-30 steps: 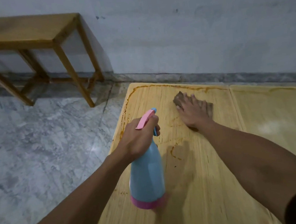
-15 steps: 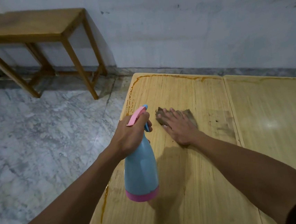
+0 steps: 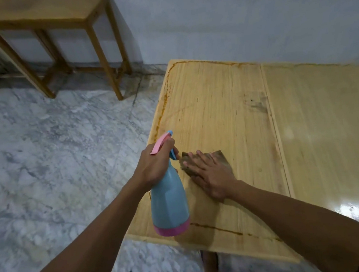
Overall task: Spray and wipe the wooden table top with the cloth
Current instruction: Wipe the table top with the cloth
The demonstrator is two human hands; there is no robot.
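Blue spray bottle [image 3: 169, 202] with pink trigger gripped around its neck by the left hand [image 3: 154, 165], held above the near left part of the wooden table [image 3: 214, 101], brown cloth [image 3: 221, 157] pressed flat under the straight-fingered right hand [image 3: 212, 176], dark smudge [image 3: 256, 104] seen farther back on the wood.

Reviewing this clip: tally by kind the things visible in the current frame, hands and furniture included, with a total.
Hands: 2 (left hand gripping the bottle, right hand flat on the cloth)
Spray bottles: 1 (spray bottle, blue and pink)
Cloths: 1 (cloth, brown)
Wooden tables: 2 (wooden table top; side table by the wall)
Total: 6
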